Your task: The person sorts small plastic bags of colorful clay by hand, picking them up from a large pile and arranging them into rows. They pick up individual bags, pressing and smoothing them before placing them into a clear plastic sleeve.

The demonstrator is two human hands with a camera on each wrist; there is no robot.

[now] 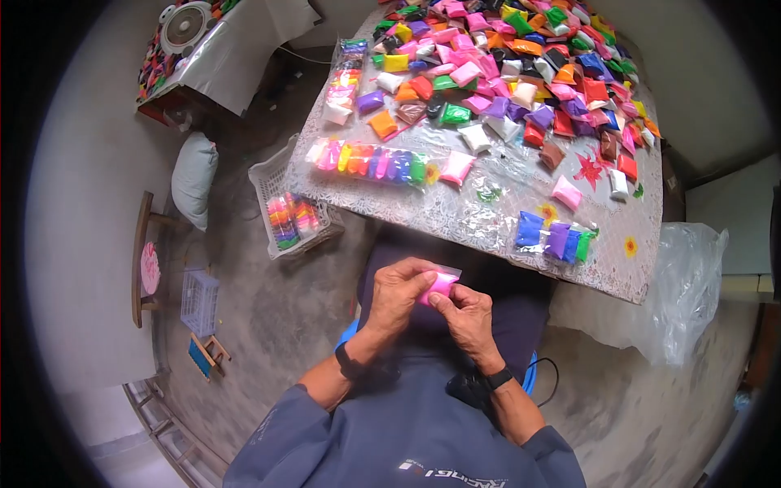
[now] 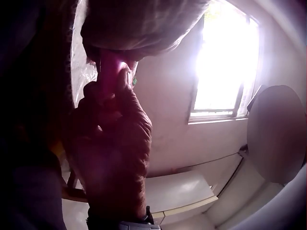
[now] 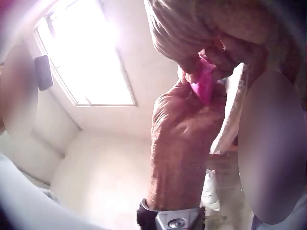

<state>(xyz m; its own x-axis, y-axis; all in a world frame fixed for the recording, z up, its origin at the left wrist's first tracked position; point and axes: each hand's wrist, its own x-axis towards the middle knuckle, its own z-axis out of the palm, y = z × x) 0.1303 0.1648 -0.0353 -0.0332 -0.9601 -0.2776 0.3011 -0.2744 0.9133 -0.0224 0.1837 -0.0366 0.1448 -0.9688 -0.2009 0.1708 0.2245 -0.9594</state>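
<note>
Over the lap, in front of the table edge, both hands hold one small pink packet (image 1: 440, 285). The left hand (image 1: 394, 294) pinches its left side between thumb and fingers. From the right, the right hand (image 1: 467, 315) grips the lower edge, thumb on top. A clear strip of wrapper sticks out past the pink filling at the top. In the left wrist view the pink packet (image 2: 111, 72) lies in shadow between the fingers. The right wrist view shows the pink packet (image 3: 205, 82) from below, with the fingers of both hands around it.
A lace-covered table (image 1: 455, 207) bears a large heap of coloured packets (image 1: 488, 73). Along its near side lie a filled clear bag of rainbow packets (image 1: 370, 163) and a partly filled bag (image 1: 556, 237). A white crate (image 1: 268, 183) with filled bags stands on the floor at left.
</note>
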